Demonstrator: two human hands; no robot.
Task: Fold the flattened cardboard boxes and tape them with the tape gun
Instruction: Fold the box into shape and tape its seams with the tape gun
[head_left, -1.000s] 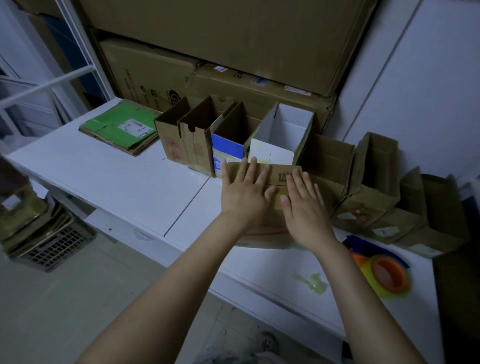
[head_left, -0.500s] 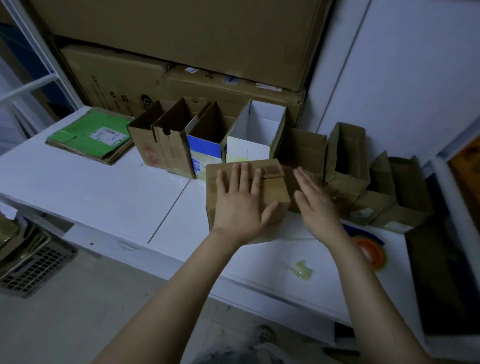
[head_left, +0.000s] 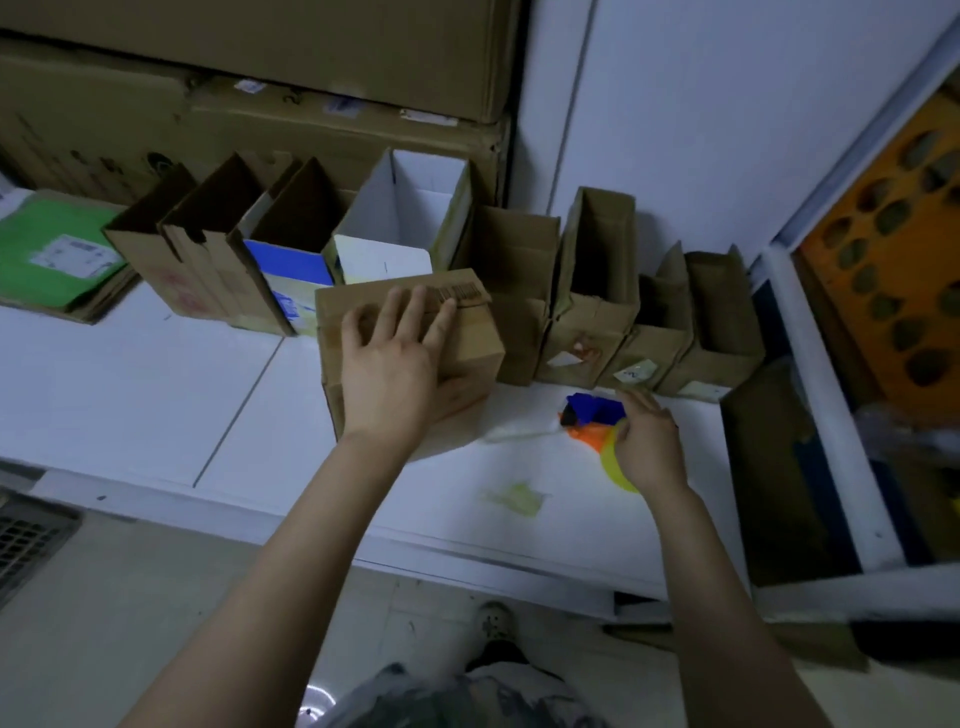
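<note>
Box (head_left: 478, 338): brown corrugated cardbd, matt, slightly rough. Desk (head_left: 156, 395): white, smooth, faint sheen. Gun (head_left: 592, 415): blue + orange plastic, glossy; its roll (head_left: 613, 462) yellowish, shiny film. White box (head_left: 415, 208): smooth white-faced card. Green flat (head_left: 31, 244): matt card w/ paper label (head_left: 70, 254).

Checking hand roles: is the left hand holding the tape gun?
No, the left hand lies flat on the box, while the tape gun is at the right hand.

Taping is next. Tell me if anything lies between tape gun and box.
Nothing visible does: only tabletop and a pale blurred strip separate the tape gun, at the right hand, from the box.
</note>
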